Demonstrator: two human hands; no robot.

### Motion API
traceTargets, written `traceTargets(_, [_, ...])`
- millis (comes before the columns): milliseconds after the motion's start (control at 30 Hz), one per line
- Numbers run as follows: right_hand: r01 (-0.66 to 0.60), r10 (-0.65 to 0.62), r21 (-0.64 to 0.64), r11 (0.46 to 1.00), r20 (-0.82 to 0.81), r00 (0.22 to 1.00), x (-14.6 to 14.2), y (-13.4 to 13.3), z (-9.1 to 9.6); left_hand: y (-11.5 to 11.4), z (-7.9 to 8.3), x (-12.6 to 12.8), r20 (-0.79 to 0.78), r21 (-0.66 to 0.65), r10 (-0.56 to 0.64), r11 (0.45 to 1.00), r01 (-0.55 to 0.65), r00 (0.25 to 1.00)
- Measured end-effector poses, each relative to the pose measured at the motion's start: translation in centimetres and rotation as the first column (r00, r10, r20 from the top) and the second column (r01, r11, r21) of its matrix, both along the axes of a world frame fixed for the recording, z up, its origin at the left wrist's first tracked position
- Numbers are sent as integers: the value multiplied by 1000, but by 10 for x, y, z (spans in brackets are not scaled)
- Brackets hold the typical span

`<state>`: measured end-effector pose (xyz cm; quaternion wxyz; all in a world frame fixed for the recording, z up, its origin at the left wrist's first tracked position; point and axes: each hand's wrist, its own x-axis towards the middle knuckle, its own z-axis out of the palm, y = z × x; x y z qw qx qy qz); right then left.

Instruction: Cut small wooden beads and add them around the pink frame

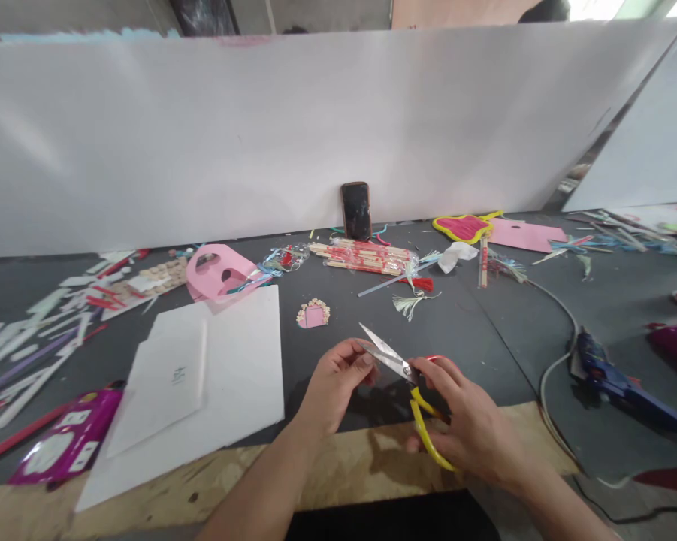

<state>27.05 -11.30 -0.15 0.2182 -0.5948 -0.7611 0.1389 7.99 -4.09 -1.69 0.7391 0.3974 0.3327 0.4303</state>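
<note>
My right hand grips a pair of scissors with yellow and red handles, the blades open and pointing up-left. My left hand is pinched at the blades, fingers pressed together on something too small to make out. Just beyond the blade tips a small pink piece edged with beads lies on the dark mat. Left of my hands lie white paper sheets.
A phone leans on the white backboard. Near it lie a bag of wooden sticks, tassels, pink cut-outs and a pink-and-yellow shape. A blue glue gun with its cord lies right. Paper strips and a purple packet lie left.
</note>
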Motion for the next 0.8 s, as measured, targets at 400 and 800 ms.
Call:
traceTargets(400, [242,-206,70,968,-333,920,14,-8,-16,17,13,-18,148,-61,319,948,-314,936])
traceTargets(800, [520,-409,48,853,-558,722,15,-4,-40,12,0,-24,-209,178,403,912,-371,891])
